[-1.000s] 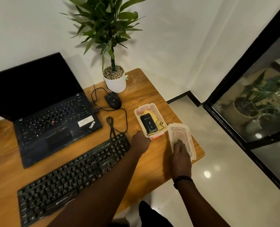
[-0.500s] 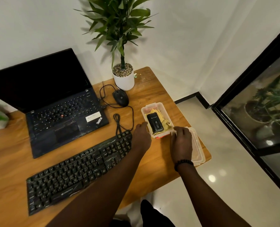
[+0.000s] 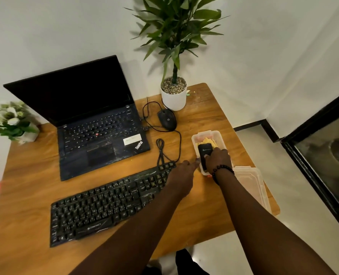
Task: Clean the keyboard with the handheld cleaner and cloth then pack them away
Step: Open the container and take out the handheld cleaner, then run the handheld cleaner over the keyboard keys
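A clear plastic container (image 3: 214, 133) stands near the desk's right edge. Inside it lie a black handheld cleaner (image 3: 204, 150) and, under that, a yellow cloth (image 3: 210, 140). My right hand (image 3: 218, 159) reaches into the container and its fingers close over the near end of the cleaner. My left hand (image 3: 181, 175) lies on the desk with its fingertips touching the container's left wall. The black keyboard (image 3: 109, 203) sits at the front of the desk, just left of my left hand.
The container's clear lid (image 3: 251, 183) lies on the desk's right edge, behind my right forearm. An open laptop (image 3: 97, 132), a wired mouse (image 3: 167, 120) with looped cables, a potted plant (image 3: 173, 96) and a small flower pot (image 3: 12, 124) stand further back.
My right hand left the lid and moved left into the container onto the cleaner. My left hand stays at the container's left side. The view shifted left.
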`<state>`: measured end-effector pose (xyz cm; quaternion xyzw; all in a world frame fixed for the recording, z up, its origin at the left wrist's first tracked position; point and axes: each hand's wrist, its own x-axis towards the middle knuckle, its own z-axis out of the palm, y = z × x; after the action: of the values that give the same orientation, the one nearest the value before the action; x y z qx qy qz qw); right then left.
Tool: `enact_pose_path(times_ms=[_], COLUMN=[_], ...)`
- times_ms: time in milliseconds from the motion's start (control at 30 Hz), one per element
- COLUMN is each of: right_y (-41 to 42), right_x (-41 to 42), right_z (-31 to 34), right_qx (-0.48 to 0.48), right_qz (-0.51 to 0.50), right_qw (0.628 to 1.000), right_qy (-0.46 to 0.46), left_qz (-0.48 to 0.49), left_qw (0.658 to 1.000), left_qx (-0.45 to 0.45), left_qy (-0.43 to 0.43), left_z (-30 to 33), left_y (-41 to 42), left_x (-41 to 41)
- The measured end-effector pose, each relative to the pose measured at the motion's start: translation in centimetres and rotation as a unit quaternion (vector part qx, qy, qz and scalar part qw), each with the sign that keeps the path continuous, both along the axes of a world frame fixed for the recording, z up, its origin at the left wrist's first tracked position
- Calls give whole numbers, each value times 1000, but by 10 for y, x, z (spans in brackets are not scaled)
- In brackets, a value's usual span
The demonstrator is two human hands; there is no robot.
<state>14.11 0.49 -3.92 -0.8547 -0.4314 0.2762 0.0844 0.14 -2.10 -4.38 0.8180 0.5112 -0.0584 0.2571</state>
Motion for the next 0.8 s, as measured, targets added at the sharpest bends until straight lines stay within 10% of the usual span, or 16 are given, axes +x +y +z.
enact_pose_path(times_ms=[433, 533, 667, 800], right_y=[-13, -17, -25, -30], right_x=[-2, 4, -6, -33], right_z=[3, 23, 56, 69], right_qx=[160, 208, 203, 184], right_qz=[-110, -226, -296, -245], right_qw=[975, 912, 707, 692], right_qy=[112, 272, 609, 653], left_qz=[19, 83, 261, 314], left_qw=[999, 984, 890, 821], left_qx=[2, 45, -88, -177], left_qy=[-33, -148, -365, -444], left_z=[-2, 4, 30, 50], left_y=[-4, 5, 21, 30], left_x=[0, 1, 3, -1])
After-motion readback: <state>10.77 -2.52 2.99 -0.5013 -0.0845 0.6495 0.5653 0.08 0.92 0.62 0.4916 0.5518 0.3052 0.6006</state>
